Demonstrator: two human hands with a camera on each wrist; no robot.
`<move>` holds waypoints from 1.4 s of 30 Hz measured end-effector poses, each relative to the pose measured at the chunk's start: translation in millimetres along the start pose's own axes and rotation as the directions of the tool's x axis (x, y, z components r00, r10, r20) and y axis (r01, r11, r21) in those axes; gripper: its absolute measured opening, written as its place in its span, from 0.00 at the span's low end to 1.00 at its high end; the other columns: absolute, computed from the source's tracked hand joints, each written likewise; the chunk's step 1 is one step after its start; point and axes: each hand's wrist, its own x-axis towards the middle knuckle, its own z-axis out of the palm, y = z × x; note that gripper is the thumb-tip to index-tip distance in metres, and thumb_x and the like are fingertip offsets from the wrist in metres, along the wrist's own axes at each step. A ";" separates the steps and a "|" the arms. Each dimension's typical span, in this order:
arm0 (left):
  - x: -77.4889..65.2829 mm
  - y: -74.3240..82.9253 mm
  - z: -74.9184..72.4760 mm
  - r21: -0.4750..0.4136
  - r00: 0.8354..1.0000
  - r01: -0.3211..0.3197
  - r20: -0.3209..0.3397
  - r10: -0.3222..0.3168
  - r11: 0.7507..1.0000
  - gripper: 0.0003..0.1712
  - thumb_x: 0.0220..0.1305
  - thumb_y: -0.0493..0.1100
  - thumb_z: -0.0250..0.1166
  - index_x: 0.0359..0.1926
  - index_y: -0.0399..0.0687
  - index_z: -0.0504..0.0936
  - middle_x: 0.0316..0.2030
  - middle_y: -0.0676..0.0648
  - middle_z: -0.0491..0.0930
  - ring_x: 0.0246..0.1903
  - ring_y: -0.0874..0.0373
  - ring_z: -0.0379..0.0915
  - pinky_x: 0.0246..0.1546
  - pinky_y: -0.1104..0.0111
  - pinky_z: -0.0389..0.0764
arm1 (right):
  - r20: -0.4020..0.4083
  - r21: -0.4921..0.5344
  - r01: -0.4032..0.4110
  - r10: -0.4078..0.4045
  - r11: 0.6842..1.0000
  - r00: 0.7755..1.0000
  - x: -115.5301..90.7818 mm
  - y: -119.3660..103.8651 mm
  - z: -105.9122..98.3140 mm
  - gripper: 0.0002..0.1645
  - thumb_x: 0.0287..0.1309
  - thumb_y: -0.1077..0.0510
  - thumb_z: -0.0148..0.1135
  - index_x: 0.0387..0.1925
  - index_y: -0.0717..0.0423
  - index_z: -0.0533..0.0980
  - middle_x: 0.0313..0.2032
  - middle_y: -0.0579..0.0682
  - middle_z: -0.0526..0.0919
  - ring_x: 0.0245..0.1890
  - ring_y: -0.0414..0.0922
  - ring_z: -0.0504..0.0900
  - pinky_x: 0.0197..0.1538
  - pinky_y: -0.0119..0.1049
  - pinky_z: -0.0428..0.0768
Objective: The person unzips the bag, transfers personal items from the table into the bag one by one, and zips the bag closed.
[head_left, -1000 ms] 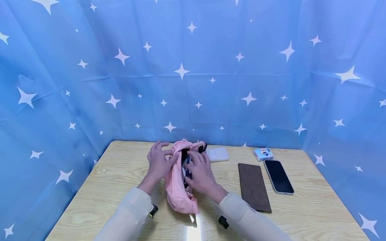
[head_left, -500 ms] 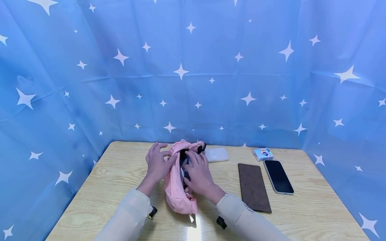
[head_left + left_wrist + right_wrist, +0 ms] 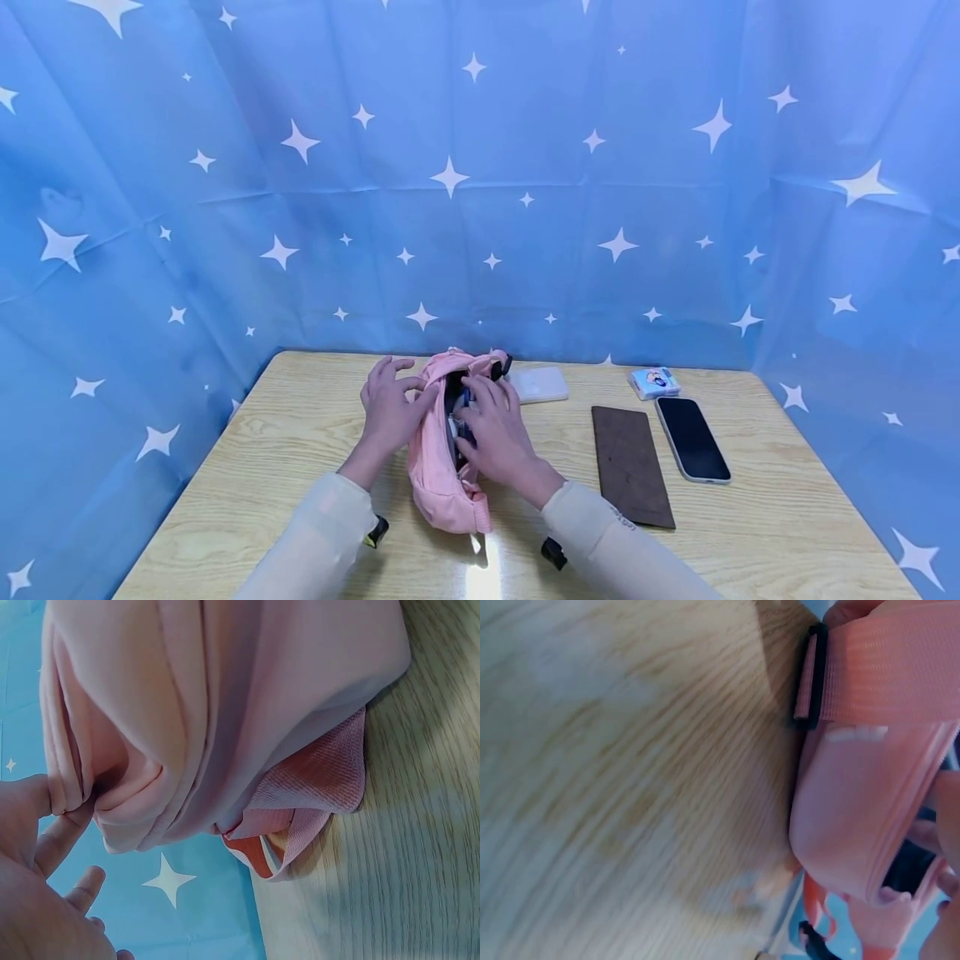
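Note:
A pink waist bag (image 3: 438, 475) lies unzipped on the table, its opening facing up and to the right. My left hand (image 3: 392, 412) pinches the fabric along its left side between thumb and fingers; the left wrist view shows the cloth (image 3: 127, 795) bunched there. Over the right rim, my right hand (image 3: 498, 429) has its fingers bent into the opening. Dark blue and white contents (image 3: 465, 417) show between those fingers. I cannot tell whether the right fingertips hold any of them. In the right wrist view, the pink strap (image 3: 892, 667) passes through a black slider (image 3: 810, 679).
Behind the bag lies a white flat box-like thing (image 3: 542, 384). Farther right are a brown flat leather-like piece (image 3: 633, 467), a black-screened phone (image 3: 693, 440) and a small blue-and-white packet (image 3: 655, 383). A blue star-patterned curtain (image 3: 480, 217) hangs along the table's back edge.
Both hands and the bag have shifted very slightly left in the head view. The left hand keeps its pinch, and the right fingers stay in the opening with only small movements.

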 end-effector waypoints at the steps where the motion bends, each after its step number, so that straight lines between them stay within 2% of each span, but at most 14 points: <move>1: 0.2 -0.3 0.3 0.001 1.000 -0.001 -0.002 0.001 1.000 0.19 0.64 0.56 0.63 0.28 0.47 0.87 0.63 0.44 0.71 0.74 0.44 0.44 0.68 0.42 0.46 | -0.013 0.004 0.006 -0.006 1.000 1.000 -0.4 1.4 -1.2 0.16 0.52 0.43 0.69 0.41 0.44 0.83 0.67 0.54 0.67 0.70 0.54 0.62 0.70 0.60 0.55; 4: 0.4 -0.9 0.5 -0.001 1.000 -0.004 -0.003 0.004 1.000 0.19 0.64 0.56 0.63 0.28 0.47 0.87 0.62 0.45 0.71 0.74 0.44 0.44 0.68 0.43 0.45 | -0.039 0.021 0.005 -0.005 1.000 0.999 -0.8 6.6 -5.7 0.17 0.52 0.42 0.69 0.40 0.45 0.83 0.66 0.54 0.68 0.69 0.54 0.62 0.69 0.60 0.56; 13: -0.1 -3.9 -0.8 0.006 1.000 0.004 0.002 -0.004 1.000 0.18 0.64 0.56 0.62 0.29 0.48 0.87 0.63 0.45 0.70 0.74 0.43 0.43 0.69 0.43 0.43 | -0.053 0.036 -0.062 0.063 0.997 0.997 -3.1 30.2 -17.5 0.16 0.55 0.45 0.69 0.41 0.47 0.82 0.66 0.53 0.68 0.68 0.53 0.63 0.69 0.59 0.55; 24: -0.3 -10.5 -0.7 0.013 1.000 0.007 0.011 -0.007 1.000 0.18 0.64 0.56 0.63 0.27 0.48 0.85 0.63 0.45 0.70 0.74 0.43 0.42 0.69 0.42 0.42 | -0.043 0.006 -0.193 0.193 0.981 0.980 -25.2 80.0 -22.6 0.22 0.57 0.46 0.67 0.49 0.51 0.78 0.65 0.55 0.68 0.67 0.55 0.63 0.69 0.61 0.52; 30: -0.8 -12.8 -1.2 0.030 1.000 -0.005 -0.008 0.005 1.000 0.17 0.64 0.54 0.64 0.29 0.48 0.87 0.62 0.43 0.71 0.74 0.41 0.44 0.68 0.41 0.43 | -0.018 -0.026 -0.310 0.310 0.950 0.951 -44.0 123.5 -21.3 0.28 0.57 0.45 0.65 0.53 0.57 0.76 0.65 0.60 0.67 0.67 0.58 0.61 0.67 0.64 0.52; 36: -2.7 -11.5 -1.7 0.040 1.000 -0.006 -0.007 0.006 0.999 0.16 0.63 0.54 0.64 0.28 0.48 0.86 0.62 0.43 0.71 0.73 0.40 0.45 0.67 0.39 0.44 | 0.047 -0.089 -0.423 0.428 0.902 0.902 -69.7 171.7 -29.6 0.33 0.58 0.43 0.63 0.56 0.62 0.73 0.65 0.66 0.64 0.66 0.64 0.60 0.65 0.69 0.52; 42: -2.4 -9.5 -6.1 0.041 1.000 0.013 0.006 -0.013 0.999 0.16 0.63 0.55 0.64 0.29 0.48 0.86 0.62 0.43 0.71 0.73 0.41 0.45 0.68 0.41 0.44 | 0.071 -0.122 -0.496 0.506 0.860 0.860 -88.5 209.2 -35.9 0.35 0.59 0.42 0.61 0.56 0.65 0.72 0.64 0.70 0.63 0.64 0.67 0.60 0.62 0.72 0.50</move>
